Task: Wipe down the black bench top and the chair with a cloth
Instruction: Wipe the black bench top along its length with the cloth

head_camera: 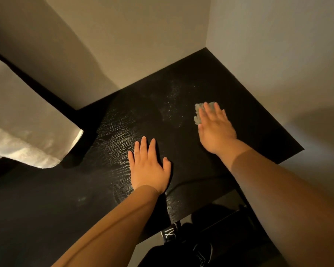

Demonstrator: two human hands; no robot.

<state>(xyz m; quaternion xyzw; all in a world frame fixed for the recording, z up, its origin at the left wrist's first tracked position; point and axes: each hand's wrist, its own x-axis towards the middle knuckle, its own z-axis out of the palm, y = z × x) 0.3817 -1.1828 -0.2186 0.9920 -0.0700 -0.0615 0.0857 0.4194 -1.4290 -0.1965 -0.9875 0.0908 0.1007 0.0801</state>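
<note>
The right grip (pixel 214 130) lies open, fingers straight, pressing the pale green cloth (pixel 199 110) flat on the black table (pixel 216 74) toward its far right side, likely so the whole palm drives the wipe. The left grip (pixel 149 168), open and empty, rests flat nearer the front edge, seemingly as a brace. Pale specks (pixel 172 105) lie just left of the cloth.

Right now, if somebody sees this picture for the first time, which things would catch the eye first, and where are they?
Two bare hands lie flat on the black wood-grain bench top: the right hand presses a small pale green cloth at the far right, the left hand rests nearer, at the middle. Pale specks dust the wood left of the cloth, and a thick whitish fabric sits at the picture's left edge.
</note>
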